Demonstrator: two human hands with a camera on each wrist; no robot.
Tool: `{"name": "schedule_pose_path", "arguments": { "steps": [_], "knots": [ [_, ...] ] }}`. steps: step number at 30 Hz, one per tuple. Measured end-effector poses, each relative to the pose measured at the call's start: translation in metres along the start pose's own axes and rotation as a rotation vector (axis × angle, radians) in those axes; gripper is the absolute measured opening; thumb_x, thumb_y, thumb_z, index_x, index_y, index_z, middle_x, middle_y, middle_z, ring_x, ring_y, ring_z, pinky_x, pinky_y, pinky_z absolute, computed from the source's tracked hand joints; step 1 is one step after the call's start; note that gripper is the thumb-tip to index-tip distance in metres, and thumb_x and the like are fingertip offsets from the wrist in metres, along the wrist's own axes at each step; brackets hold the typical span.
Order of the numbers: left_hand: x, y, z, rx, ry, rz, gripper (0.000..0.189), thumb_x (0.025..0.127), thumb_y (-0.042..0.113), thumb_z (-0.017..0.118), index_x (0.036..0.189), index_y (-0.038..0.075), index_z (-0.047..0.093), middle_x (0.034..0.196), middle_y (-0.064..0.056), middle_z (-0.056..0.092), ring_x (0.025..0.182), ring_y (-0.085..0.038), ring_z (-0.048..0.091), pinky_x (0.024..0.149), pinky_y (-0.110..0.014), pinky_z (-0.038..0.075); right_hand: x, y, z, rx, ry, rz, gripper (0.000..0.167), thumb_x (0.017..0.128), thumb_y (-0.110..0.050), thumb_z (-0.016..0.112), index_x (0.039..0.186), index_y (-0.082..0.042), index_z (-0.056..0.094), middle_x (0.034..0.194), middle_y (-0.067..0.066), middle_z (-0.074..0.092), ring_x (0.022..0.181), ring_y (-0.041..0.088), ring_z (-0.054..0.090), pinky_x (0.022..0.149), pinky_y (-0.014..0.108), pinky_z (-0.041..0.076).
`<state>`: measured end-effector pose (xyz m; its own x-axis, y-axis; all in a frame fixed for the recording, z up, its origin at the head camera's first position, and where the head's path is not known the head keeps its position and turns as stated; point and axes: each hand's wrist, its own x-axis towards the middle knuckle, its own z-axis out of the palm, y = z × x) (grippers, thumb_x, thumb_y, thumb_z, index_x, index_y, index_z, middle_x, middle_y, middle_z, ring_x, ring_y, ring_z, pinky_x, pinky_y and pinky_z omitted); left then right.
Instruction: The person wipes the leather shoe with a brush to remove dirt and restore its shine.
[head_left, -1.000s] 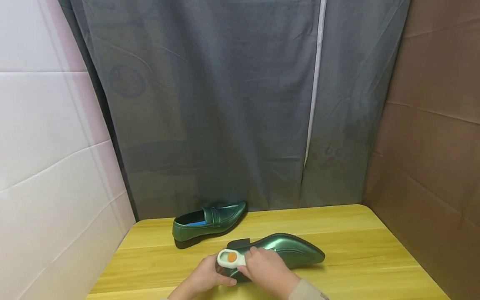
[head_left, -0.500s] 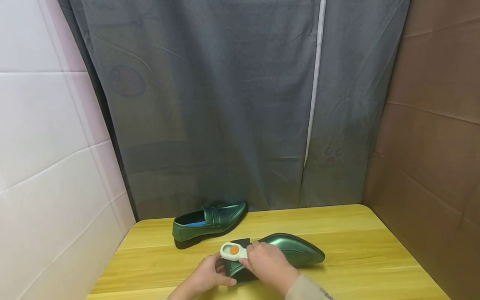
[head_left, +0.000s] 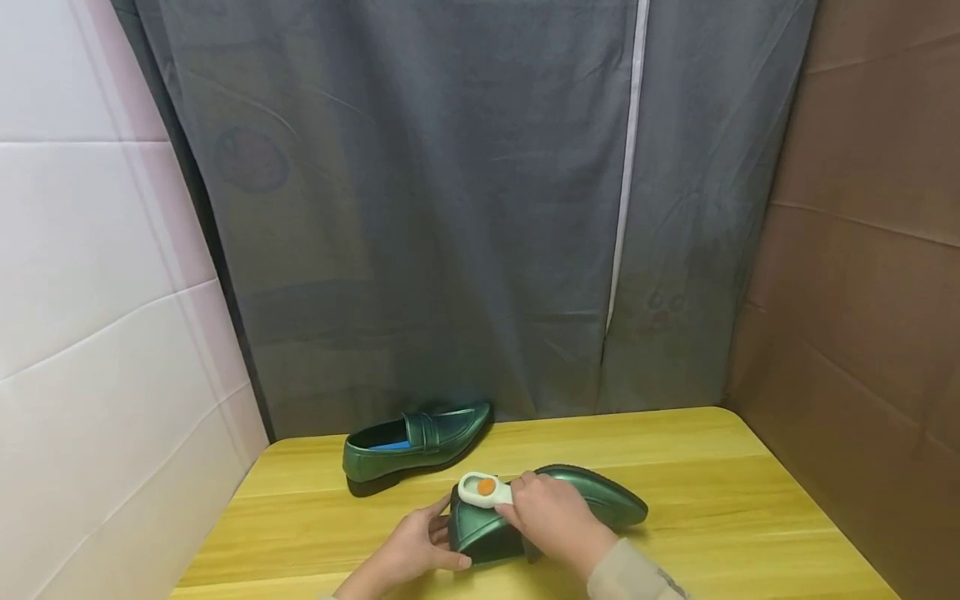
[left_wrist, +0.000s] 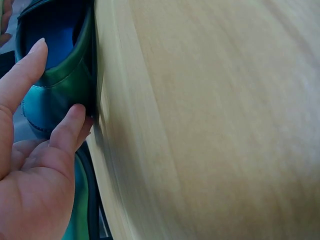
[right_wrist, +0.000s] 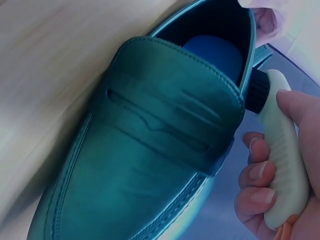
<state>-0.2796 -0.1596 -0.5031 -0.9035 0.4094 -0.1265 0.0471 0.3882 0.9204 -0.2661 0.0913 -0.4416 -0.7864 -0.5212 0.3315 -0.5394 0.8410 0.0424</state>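
Note:
A shiny green loafer [head_left: 615, 500] lies on its side on the table, its opening facing me and its toe to the right. My left hand [head_left: 412, 542] holds it at the heel. In the left wrist view, the thumb [left_wrist: 25, 75] is at the opening's rim and the fingertips press the back of the heel. My right hand [head_left: 555, 512] grips a shoe brush [head_left: 468, 492] with a pale handle and an orange button. The right wrist view shows its dark bristles [right_wrist: 258, 91] against the loafer's side, near the opening with its blue insole [right_wrist: 215, 52].
A matching green loafer [head_left: 450, 433] stands upright at the back left of the wooden table [head_left: 697, 450]. A grey curtain [head_left: 450, 208] hangs behind the table, with a white wall panel [head_left: 112, 292] to the left and a brown one [head_left: 862, 250] to the right.
My right hand has moved the brush from the heel end rightward and slightly away along the loafer's side. The left hand and both loafers have stayed in nearly the same place.

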Motion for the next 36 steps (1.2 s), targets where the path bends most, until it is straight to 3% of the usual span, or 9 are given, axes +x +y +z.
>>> {"name": "schedule_pose_path", "arguments": {
  "steps": [9, 17, 25, 36],
  "knots": [
    [0.000, 0.000, 0.001, 0.001, 0.000, -0.013, 0.113, 0.074, 0.022, 0.092, 0.153, -0.015, 0.020, 0.142, -0.039, 0.049, 0.130, -0.047, 0.055, 0.098, -0.042, 0.055, -0.007, 0.017, -0.003, -0.008, 0.039, 0.008, 0.039, 0.098, -0.045, 0.063, 0.086, -0.008, 0.067, 0.074, 0.000, 0.063, 0.063, 0.015, 0.060, 0.051, 0.032, 0.050],
    [0.002, 0.001, 0.001, 0.003, 0.002, -0.028, 0.112, 0.073, 0.021, 0.092, 0.154, -0.013, 0.021, 0.143, -0.038, 0.049, 0.131, -0.047, 0.054, 0.099, -0.044, 0.055, -0.019, 0.033, -0.003, -0.024, 0.109, 0.026, 0.037, 0.097, -0.044, 0.065, 0.083, -0.010, 0.061, 0.070, -0.002, 0.055, 0.058, 0.011, 0.053, 0.048, 0.031, 0.045],
    [0.001, 0.001, 0.001, -0.013, -0.008, -0.020, 0.111, 0.074, 0.018, 0.091, 0.153, -0.014, 0.020, 0.144, -0.038, 0.047, 0.131, -0.048, 0.053, 0.098, -0.043, 0.055, -0.028, 0.045, -0.003, 0.027, 0.078, 0.068, 0.036, 0.098, -0.045, 0.063, 0.085, -0.011, 0.060, 0.071, -0.005, 0.053, 0.059, 0.008, 0.046, 0.050, 0.030, 0.042],
    [0.003, -0.001, 0.000, -0.035, -0.020, -0.012, 0.111, 0.075, 0.017, 0.091, 0.153, -0.015, 0.020, 0.145, -0.037, 0.047, 0.132, -0.048, 0.052, 0.098, -0.043, 0.055, -0.044, 0.064, -0.009, 0.066, 0.101, 0.121, 0.032, 0.097, -0.040, 0.066, 0.084, -0.011, 0.060, 0.071, -0.005, 0.051, 0.061, 0.008, 0.044, 0.051, 0.028, 0.040]
  ]
}}
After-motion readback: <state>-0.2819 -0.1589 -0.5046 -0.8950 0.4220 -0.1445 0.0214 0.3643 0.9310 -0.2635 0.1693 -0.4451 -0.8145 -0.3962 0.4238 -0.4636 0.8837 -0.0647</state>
